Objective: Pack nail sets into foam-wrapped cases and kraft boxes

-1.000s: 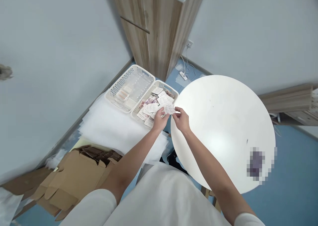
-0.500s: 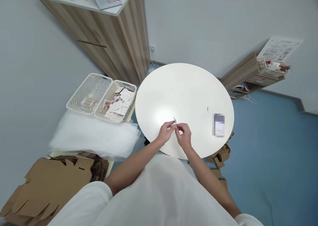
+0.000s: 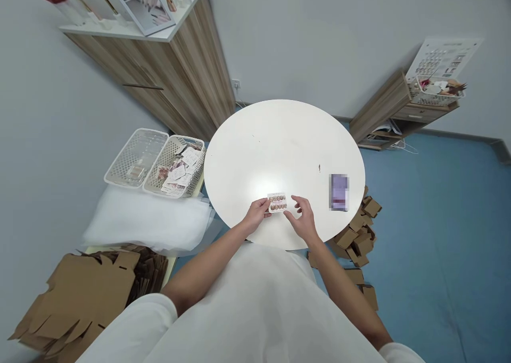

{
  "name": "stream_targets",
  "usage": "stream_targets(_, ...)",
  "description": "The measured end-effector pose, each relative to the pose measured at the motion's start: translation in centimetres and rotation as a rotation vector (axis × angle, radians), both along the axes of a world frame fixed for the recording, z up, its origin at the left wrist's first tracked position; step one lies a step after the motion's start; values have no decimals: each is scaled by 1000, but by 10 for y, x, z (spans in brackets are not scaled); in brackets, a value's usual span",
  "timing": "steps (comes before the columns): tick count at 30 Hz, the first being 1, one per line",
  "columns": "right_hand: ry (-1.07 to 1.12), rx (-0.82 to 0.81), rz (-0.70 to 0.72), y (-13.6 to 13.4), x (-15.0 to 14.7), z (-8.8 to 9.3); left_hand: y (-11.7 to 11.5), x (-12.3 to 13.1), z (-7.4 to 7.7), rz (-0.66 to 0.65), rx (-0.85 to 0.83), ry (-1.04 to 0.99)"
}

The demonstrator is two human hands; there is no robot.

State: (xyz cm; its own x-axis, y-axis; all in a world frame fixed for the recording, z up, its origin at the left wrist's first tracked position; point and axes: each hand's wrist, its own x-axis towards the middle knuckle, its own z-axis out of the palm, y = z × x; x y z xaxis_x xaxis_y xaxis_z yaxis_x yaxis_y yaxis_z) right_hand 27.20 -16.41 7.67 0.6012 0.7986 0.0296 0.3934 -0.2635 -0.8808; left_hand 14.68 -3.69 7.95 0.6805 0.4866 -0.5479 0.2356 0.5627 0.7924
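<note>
A small white card with two rows of brownish, shiny press-on nails (image 3: 277, 203) faces up over the near part of the round white table (image 3: 279, 139). My left hand (image 3: 256, 215) pinches its left edge between thumb and fingers. Just right of the card, my right hand (image 3: 302, 217) is open, thumb and fingers apart, with a small gap between it and the card. A pixelated purple rectangle (image 3: 339, 192) lies on the table to the right.
Left of the table, one white basket (image 3: 175, 190) holds many small cards; beside it stands another basket (image 3: 115, 178) with clear items. White plastic sheets (image 3: 147, 219) and flat cardboard boxes (image 3: 88, 283) lie nearer. Folded boxes (image 3: 359, 240) sit on the floor at right.
The card, seen edge-on between both hands before, now lies face up in my left hand. My right hand has let go and moved right, fingers spreading. The camera view has shifted slightly.
</note>
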Motion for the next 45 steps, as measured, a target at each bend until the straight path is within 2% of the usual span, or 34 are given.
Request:
stream_targets(5,222,-135,274,2,15,-2,10,-6,0,-117,-50,2)
stream_targets(10,231,-150,267,2,12,-3,11,-10,-3,-233,26,6)
stream_targets(13,262,-131,233,0,11,-3,12,-14,-4,-284,212,12)
stream_targets(18,314,-105,208,-5,13,-6,16,-19,-4,-413,669,6)
stream_targets(21,311,-96,215,-5,13,-10,15,-17,-7,-420,775,-13)
stream_targets(27,289,-78,249,-3,10,-12,11,-18,-12,-366,775,-6)
stream_targets(39,360,-60,209,-13,6,-19,4,-21,-18,-311,759,1)
stream_targets(45,388,-41,204,-11,2,-22,3,-25,-15,-303,754,19)
